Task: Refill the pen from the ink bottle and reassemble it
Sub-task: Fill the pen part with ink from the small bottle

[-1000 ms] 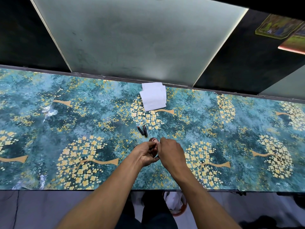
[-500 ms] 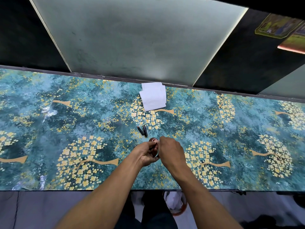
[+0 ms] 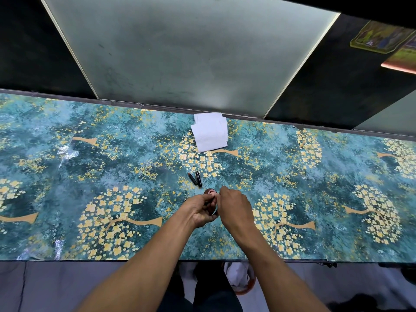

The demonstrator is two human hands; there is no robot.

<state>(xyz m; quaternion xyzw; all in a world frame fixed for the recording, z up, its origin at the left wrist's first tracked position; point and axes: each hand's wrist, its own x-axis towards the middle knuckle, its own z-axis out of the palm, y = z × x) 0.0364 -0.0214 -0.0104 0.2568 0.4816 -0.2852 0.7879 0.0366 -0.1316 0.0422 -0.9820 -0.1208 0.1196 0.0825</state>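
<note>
Ink bottle (image 3: 210, 192) mostly hidden behind both hands at desk (image 3: 67, 176) near edge; only round top shows. Right hand (image 3: 234, 206) fingertip contents too small to tell.

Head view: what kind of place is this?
Likely a home or small-shop work desk, not a lab: floral-printed table cover, frosted glass panel behind it, folded white tissues, loose pen parts.
</note>
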